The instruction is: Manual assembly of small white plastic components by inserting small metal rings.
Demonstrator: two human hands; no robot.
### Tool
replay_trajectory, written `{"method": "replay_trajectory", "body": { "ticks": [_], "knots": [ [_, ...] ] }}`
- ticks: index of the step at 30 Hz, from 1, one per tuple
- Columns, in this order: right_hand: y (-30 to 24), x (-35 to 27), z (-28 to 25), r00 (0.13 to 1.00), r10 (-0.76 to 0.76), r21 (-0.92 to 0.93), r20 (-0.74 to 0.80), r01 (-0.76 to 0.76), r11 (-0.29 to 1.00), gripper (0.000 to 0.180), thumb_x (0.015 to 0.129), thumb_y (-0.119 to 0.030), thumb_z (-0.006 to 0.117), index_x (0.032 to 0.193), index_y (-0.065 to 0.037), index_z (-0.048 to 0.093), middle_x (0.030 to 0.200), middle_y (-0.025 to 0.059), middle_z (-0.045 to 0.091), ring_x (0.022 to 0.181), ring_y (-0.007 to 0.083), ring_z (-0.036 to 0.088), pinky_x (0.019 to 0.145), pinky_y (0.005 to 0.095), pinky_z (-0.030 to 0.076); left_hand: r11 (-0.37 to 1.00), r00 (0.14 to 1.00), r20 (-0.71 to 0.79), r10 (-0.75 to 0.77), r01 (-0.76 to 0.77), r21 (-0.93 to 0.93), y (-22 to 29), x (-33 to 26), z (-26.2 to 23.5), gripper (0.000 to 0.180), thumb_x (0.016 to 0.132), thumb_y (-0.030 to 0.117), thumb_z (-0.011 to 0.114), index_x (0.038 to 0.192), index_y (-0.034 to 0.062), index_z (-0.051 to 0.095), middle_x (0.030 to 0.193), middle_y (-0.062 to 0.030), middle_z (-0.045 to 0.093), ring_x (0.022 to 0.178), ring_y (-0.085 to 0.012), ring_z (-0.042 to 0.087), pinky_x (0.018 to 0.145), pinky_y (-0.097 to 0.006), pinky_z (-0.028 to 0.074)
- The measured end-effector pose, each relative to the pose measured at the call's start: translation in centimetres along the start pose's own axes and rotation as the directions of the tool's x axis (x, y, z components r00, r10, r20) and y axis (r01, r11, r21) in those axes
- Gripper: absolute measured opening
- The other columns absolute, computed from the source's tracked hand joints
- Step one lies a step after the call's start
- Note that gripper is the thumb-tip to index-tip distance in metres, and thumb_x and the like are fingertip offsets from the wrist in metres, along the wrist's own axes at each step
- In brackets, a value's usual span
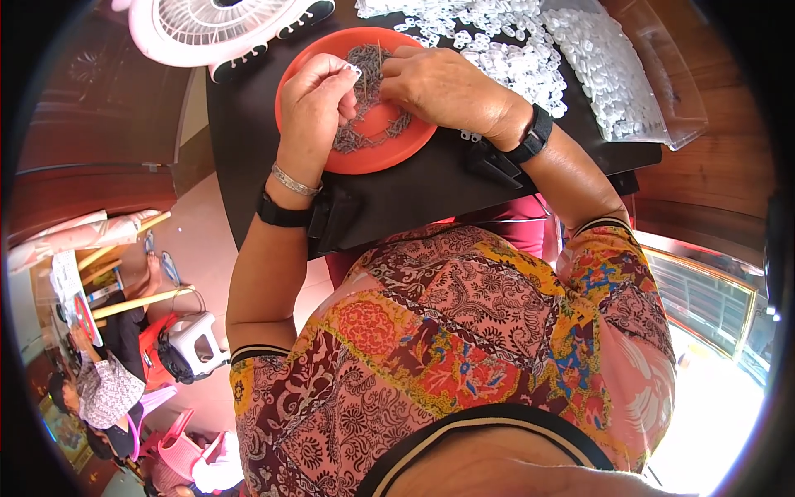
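Head view, looking down past a patterned blouse (pixel 464 331), shows both hands working over an orange plate (pixel 389 149) on a black table (pixel 397 195). Left hand (pixel 319 95) has thumb and fingertips pinched narrow on what looks like a small white piece, held just above the grey heap; the piece is too small to name with certainty. Right hand (pixel 443 83) lies knuckles up beside that pinch, fingers curled down into the pile of small metal springs (pixel 368 99), but whether it grips one or only rakes them I cannot tell. Both wrists wear black bands, the left also a silver bracelet (pixel 294 180). To do this well, the picking fingers should lift a single spring clear of the tangle before bringing it to the pinched piece, keeping both hands low over the plate so that a dropped part falls back in. The plate holds the springs, spread in a loose curl beneath and toward the body from the pinch, with bare orange rim around them. Beyond the right hand, white plastic pieces (pixel 505 50) lie loose on the table, and further right a clear bag (pixel 638 91) is filled with more of them. Past the left hand stands a pink fan (pixel 207 29).
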State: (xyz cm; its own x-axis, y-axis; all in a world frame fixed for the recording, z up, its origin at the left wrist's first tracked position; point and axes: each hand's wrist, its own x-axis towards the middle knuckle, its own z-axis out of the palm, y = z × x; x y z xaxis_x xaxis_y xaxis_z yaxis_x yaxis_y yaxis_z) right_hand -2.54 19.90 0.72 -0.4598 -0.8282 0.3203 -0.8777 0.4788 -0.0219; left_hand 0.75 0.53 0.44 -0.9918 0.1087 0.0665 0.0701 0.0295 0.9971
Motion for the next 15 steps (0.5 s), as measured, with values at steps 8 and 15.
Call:
{"method": "replay_trajectory", "body": {
  "ticks": [8, 15],
  "knots": [
    [-0.43, 0.74, 0.68, 0.999, 0.035, -0.154, 0.039, -0.029, 0.988, 0.011, 0.076, -0.013, 0.058, 0.080, -0.006, 0.065, 0.084, 0.0057, 0.062, 0.086, 0.0228, 0.061, 0.071, 0.0327, 0.052, 0.994, 0.999, 0.033, -0.041, 0.044, -0.102, 0.32, -0.15, -0.09, 0.015, 0.089, 0.015, 0.050, 0.084, 0.0027, 0.058, 0.066, -0.0016, 0.054, 0.056, -0.0090, 0.051, 0.053, -0.021, 0.039],
    [0.14, 0.48, 0.63, 0.998, 0.038, 0.022, -0.047, -0.037, 0.999, 0.011, 0.075, -0.010, 0.059, 0.083, -0.003, 0.059, 0.080, 0.0115, 0.061, 0.083, 0.0279, 0.060, 0.073, 0.0364, 0.050, 0.994, 0.999, 0.011, -0.037, 0.038, -0.105, 0.48, -0.18, -0.15, 0.015, 0.089, 0.015, 0.050, 0.083, 0.0030, 0.057, 0.067, -0.0018, 0.054, 0.057, -0.0094, 0.051, 0.053, -0.021, 0.039]
  ]
}}
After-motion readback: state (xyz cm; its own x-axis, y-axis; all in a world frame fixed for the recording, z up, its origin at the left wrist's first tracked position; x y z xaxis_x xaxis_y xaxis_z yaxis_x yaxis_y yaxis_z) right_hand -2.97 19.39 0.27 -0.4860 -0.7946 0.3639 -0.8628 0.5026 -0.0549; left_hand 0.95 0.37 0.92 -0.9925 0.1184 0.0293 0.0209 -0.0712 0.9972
